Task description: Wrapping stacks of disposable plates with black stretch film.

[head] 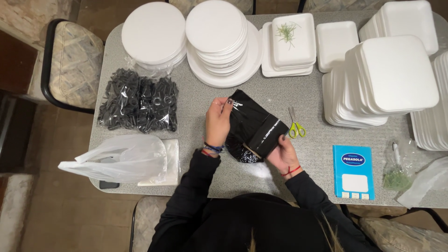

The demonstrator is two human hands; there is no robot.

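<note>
— While she has it up off the table like that, what would you say that black pouch (254, 126) is like to hold?

— Light and limp, I'd judge. It's glossy film, so likely slick under the fingers, and it sags where nothing supports it. Her right hand (283, 156) is closed around its lower end, nearest her body, and her left hand (218, 119) pinches the top corner between thumb and fingertips. So both are holding the pouch, one at each end, just above the grey table (196, 100).

— Where's the safest hold?

— At the edges and the sealed band, I'd think, where the film is doubled and stiffer. Squeeze the middle and it would just crumple.

— Anything close by?

— Just beyond her right hand lie green-handled scissors (295, 127). Out past her left wrist is a clear plastic bag (121, 158), and further off a bag of black parts (139, 105). To the right, a blue booklet (353, 171). Farthest from her, stacks of round white plates (217, 32) and white foam trays (392, 74).
</note>
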